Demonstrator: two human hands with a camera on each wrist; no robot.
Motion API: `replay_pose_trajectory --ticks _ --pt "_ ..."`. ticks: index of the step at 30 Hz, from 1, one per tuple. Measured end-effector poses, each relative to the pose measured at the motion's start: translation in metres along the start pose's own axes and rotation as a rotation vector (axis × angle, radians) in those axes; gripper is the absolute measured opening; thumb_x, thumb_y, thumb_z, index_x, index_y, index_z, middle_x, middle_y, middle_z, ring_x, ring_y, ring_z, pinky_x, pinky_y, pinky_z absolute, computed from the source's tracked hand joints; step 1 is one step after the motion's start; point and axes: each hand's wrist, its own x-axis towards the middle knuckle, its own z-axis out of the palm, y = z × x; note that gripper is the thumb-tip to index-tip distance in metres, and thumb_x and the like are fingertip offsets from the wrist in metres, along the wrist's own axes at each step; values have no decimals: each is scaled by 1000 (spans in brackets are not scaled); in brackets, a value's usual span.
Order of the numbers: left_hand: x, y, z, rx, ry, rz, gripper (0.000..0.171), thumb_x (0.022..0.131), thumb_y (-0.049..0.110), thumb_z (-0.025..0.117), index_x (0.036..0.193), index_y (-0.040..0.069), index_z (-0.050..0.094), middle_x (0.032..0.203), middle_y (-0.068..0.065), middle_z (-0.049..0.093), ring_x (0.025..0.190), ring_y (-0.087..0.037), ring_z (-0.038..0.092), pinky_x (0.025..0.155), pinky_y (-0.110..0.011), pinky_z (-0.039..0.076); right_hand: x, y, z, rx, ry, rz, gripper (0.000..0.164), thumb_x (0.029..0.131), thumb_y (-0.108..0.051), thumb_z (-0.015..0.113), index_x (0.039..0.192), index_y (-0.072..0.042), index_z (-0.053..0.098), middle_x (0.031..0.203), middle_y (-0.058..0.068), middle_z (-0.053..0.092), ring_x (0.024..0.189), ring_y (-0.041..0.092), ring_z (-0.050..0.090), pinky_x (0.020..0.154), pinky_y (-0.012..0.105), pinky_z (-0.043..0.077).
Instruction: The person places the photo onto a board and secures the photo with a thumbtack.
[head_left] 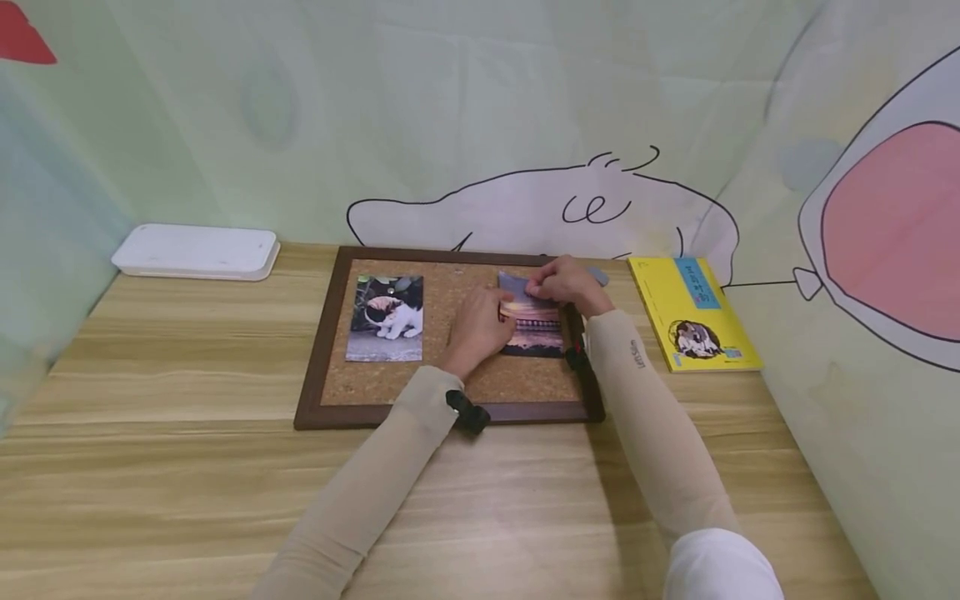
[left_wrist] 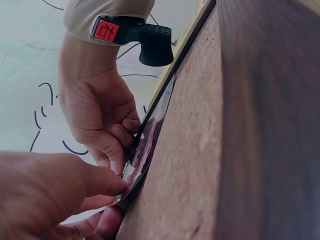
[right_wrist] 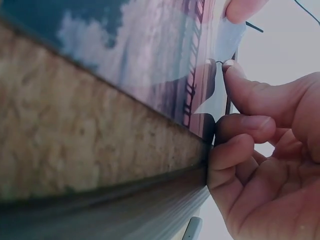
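A framed cork board [head_left: 465, 383] lies on the table with a cat photo [head_left: 393, 329] at its left, a small pin near that photo's top. At the right is a sunset photo [head_left: 536, 333]. My left hand [head_left: 480, 325] pinches this photo at its left edge, thumb [left_wrist: 107, 182] on its face. Near its top edge, my right hand [head_left: 566, 283] holds a tiny pin [right_wrist: 219, 62] between thumb and fingertip, mostly hidden by the fingers. The photo's surface bends slightly and mirrors the fingers in the right wrist view.
A yellow book [head_left: 693, 317] lies right of the board, against the fabric wall. At the back left stands a white case [head_left: 197, 252]. A small grey item [head_left: 598, 276] shows just behind the board's top right corner. Each wrist wears a black camera band.
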Motion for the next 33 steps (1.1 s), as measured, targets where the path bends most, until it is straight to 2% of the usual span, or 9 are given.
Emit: replay_pose_trajectory --ticks 7,16,22,25,33 --pt "1 2 1 -4 -8 -10 41 98 15 75 137 3 72 135 -18 68 128 -34 62 110 -48 51 2 2 -2 -14 -12 16 10 101 -17 72 98 -7 74 87 -2 58 78 14 50 67 26 40" --pt "1 2 3 1 6 -6 40 96 14 74 135 4 73 134 -18 70 127 -35 63 108 -49 51 4 2 -1 15 -18 22 10 101 -16 72 103 -6 73 77 -5 53 72 13 47 64 26 40" --pt "0 1 3 -22 -4 -44 40 97 15 74 136 7 73 134 -19 64 123 -34 60 102 -49 52 3 -2 0 12 -12 16 7 99 -14 72 101 -8 70 76 -5 51 70 13 47 62 26 40" --pt "-1 1 2 -31 -5 -60 41 97 16 75 137 9 73 136 -19 61 125 -36 59 104 -50 51 4 -2 1 25 -14 12 6 98 -12 72 100 -8 68 76 -5 51 69 12 47 61 26 40" --pt "-2 0 2 -43 -2 -53 41 96 16 74 136 7 74 138 -20 59 131 -37 58 111 -50 48 8 -4 5 -96 8 38 10 98 -14 73 98 -10 64 78 -3 51 63 10 46 58 24 40"
